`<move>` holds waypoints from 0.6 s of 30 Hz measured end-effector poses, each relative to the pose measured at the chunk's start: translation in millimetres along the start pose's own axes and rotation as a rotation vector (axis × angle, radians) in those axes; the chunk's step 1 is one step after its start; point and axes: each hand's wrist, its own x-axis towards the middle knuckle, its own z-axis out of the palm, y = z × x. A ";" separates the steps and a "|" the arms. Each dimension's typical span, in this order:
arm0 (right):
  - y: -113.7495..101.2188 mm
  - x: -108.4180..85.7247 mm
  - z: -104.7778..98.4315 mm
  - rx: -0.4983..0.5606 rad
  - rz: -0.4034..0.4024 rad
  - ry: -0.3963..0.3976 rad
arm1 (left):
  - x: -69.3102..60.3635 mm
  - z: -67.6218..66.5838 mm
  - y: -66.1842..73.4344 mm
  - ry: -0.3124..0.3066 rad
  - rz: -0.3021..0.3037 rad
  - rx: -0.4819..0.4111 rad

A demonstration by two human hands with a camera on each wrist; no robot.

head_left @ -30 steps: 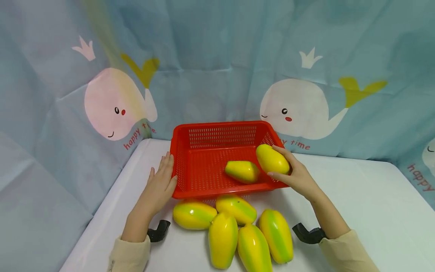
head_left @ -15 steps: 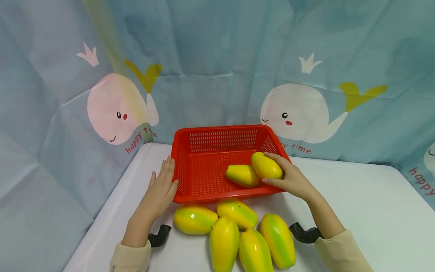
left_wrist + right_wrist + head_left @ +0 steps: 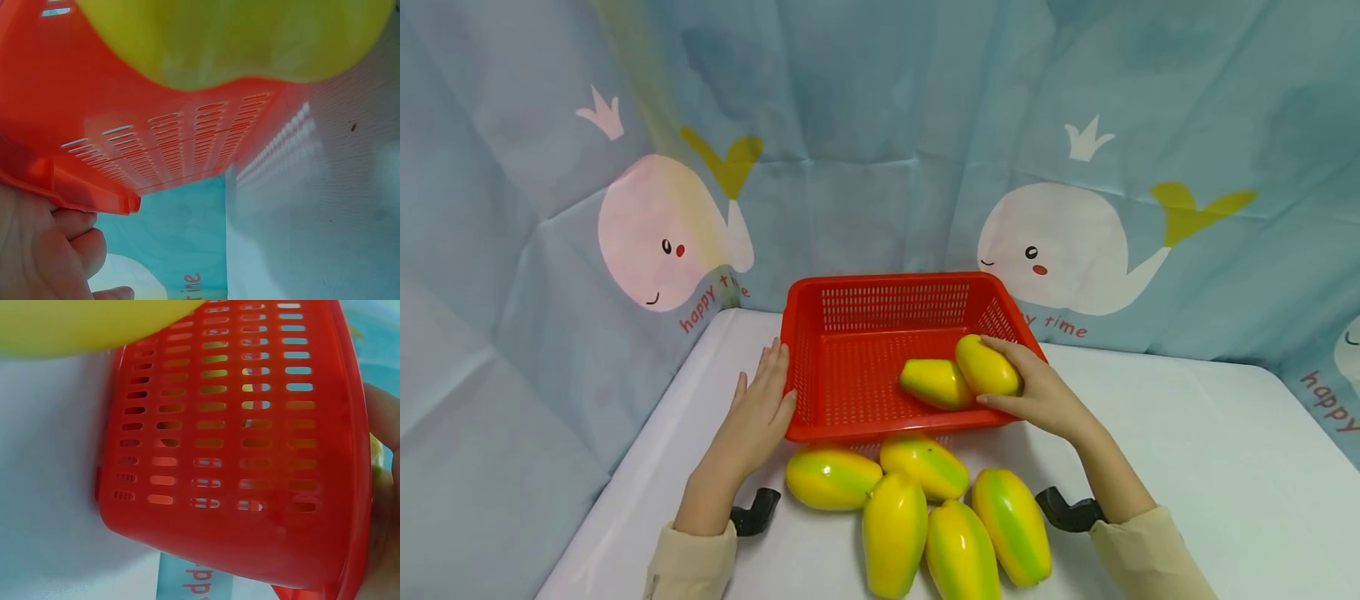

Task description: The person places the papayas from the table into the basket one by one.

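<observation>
My right hand (image 3: 1033,393) holds a yellow papaya (image 3: 987,367) inside the right end of the red plastic basket (image 3: 850,429), fingers on its far side and thumb on its near side. Touching it on the left, a second yellow-green papaya (image 3: 934,382) lies on the basket floor. My left hand (image 3: 752,421) rests with extended fingers against the basket's left rim. In the left wrist view, the fingers (image 3: 87,247) touch the rim's edge. The right wrist view shows the slotted basket wall (image 3: 231,456), with the right hand (image 3: 382,487) partly hidden beyond the rim.
In front of the basket, several papayas (image 3: 893,533) lie close together on the white table (image 3: 1187,433). A blue curtain (image 3: 865,200) with whale prints hangs behind. Black curved pieces (image 3: 1067,510) sit at both wrists.
My right hand has brought the papaya down and left into the basket, against the other one. It barely moves over the last half second. My left hand stays on the rim.
</observation>
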 end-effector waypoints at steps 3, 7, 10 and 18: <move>0.2 0.4 0.7 -0.005 0.002 -0.006 | -0.7 -0.6 0.2 -0.007 -0.003 0.000; 0.3 0.6 0.5 -0.001 0.010 -0.012 | 0.5 -1.2 0.0 -0.014 0.000 0.002; 0.8 1.2 1.1 0.001 0.009 -0.012 | 1.1 -1.4 -0.6 -0.014 0.003 0.001; -0.1 2.6 -1.0 0.000 0.003 -0.022 | 1.2 -1.2 -1.1 -0.030 -0.005 -0.010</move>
